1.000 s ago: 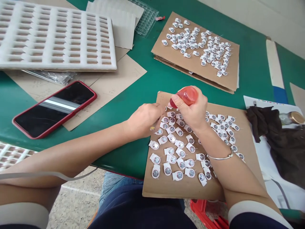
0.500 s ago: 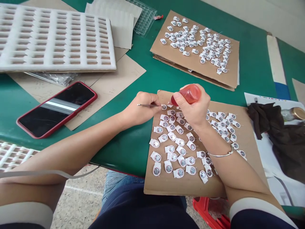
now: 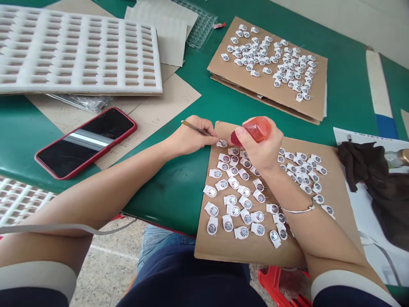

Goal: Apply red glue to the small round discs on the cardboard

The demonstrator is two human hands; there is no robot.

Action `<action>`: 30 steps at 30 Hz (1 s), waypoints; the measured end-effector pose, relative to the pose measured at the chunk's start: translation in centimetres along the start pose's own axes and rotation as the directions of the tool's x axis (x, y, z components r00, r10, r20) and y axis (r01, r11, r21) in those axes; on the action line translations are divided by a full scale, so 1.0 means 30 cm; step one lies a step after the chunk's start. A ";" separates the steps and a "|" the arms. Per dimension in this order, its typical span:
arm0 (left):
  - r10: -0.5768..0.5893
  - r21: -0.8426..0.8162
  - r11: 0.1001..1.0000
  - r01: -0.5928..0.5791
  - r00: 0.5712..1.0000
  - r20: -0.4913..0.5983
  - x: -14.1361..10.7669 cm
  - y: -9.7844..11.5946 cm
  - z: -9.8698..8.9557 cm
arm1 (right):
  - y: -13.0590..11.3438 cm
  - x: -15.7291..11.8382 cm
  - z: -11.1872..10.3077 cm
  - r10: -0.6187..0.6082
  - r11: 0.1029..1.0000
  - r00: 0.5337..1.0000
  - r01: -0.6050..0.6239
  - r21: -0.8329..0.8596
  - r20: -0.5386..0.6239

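Tweezers are held in my left hand, their tip down at a small round part with a white tab near the far left corner of a cardboard sheet. My right hand is wrapped around a red squeeze bottle. The bottle is tilted, its narrow end pointing down and left beside the same part; whether it touches cannot be made out. Several more round silver parts with white tabs lie scattered over the sheet, some hidden beneath my right hand and forearm.
A second cardboard stack bearing similar parts lies farther back. On the left are a red-cased phone and a white foam tray. A dark cloth and a glass jar are at the right. A grey cable crosses my left forearm.
The view has shifted slightly, so most things appear farther right. The tweezers now slant more steeply, their tip lower at the part. Both hands keep their holds.
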State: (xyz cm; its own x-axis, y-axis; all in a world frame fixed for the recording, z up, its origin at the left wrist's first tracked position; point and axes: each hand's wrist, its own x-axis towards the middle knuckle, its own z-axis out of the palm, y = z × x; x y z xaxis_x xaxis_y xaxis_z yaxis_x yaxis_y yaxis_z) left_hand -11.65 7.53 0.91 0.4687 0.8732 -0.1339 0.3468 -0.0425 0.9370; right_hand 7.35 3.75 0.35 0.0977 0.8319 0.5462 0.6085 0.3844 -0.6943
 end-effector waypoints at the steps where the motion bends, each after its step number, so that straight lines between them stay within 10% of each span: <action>1: 0.006 -0.004 1.000 -0.006 1.000 0.002 0.000 -0.001 0.000 | 0.001 0.000 0.001 -0.002 1.000 1.000 0.002 0.002 0.004; 30: 0.019 0.037 0.999 -0.019 1.000 -0.001 -0.001 -0.003 -0.002 | 0.008 0.005 -0.008 -0.031 0.996 0.999 0.033 -0.087 0.020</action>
State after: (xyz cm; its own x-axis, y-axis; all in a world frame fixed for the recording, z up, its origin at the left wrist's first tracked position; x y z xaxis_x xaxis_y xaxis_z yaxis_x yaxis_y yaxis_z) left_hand -11.73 7.54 0.84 0.4746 0.8726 -0.1155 0.3675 -0.0772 0.9268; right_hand 7.69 3.87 0.37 0.0631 0.8274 0.5580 0.6776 0.3750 -0.6327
